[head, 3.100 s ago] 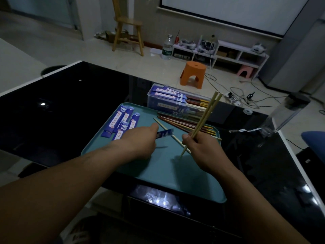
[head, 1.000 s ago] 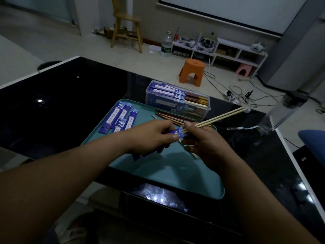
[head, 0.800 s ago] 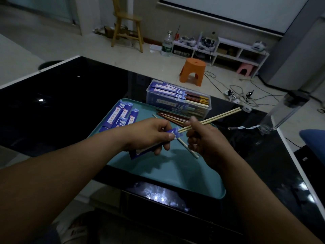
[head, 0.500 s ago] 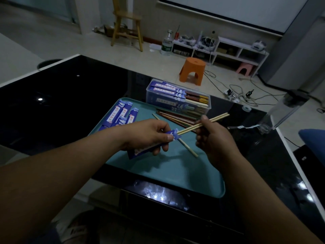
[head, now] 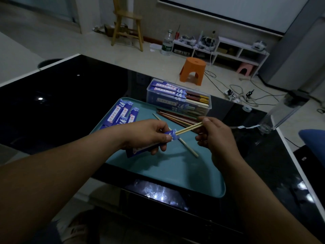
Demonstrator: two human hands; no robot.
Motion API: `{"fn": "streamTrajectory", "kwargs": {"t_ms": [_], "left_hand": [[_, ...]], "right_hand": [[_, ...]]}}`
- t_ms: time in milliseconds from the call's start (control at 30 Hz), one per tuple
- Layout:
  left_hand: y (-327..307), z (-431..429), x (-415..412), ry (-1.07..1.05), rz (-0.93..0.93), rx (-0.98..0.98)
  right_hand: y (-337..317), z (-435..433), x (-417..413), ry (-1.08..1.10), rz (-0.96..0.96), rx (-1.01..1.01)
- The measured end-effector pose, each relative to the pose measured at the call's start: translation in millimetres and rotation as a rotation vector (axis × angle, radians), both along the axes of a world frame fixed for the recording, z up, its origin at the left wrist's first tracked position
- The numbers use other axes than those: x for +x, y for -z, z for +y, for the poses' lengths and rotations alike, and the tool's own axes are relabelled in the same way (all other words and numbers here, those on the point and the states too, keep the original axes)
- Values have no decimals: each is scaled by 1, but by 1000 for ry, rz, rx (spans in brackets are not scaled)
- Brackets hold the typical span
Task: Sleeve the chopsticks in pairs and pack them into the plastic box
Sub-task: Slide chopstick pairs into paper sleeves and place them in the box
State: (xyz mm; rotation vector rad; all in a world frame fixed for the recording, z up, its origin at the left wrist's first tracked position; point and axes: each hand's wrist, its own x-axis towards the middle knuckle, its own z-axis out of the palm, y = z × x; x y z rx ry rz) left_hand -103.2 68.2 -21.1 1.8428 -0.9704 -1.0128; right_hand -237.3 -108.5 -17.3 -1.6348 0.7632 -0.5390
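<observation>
Accordingly, from the head view, the room was dim and detail in the shadows was poor.

The left hand (head: 147,133) gripped a blue paper sleeve (head: 139,149), fingers curled round it, with the open mouth of the sleeve pointing right. The right hand (head: 212,134) pinched the far end of a pale pair of chopsticks (head: 189,128) between thumb and fingers. The near ends of the pair were inside the mouth of the sleeve. How far in they reached could not be told, as the left hand covered that stretch. The two hands were near each other but not touching, both raised above a teal tray (head: 167,173).

One pale loose chopstick (head: 186,147) lay slantwise on the tray beneath the hands. A fan of dark reddish chopsticks (head: 177,118) lay at the tray's far edge. Several empty sleeves (head: 123,115) lay together at its far left corner.

The clear plastic box (head: 149,95) stood just beyond the tray, on a black glass table (head: 70,95). It held sleeved pairs laid lengthwise, bare ends to the right.

At the table's right edge stood a clear container (head: 281,113), apparently a bottle. On the floor beyond were an orange stool (head: 192,70), a wooden chair (head: 126,23) and a low white shelf (head: 228,50).
</observation>
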Motion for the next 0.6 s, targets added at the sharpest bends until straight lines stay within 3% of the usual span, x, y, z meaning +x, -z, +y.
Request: {"fn": "streamTrajectory", "kwargs": {"t_ms": [600], "left_hand": [[8, 1, 5, 34, -84, 29]], "right_hand": [[3, -10, -4, -162, 178, 68]]}}
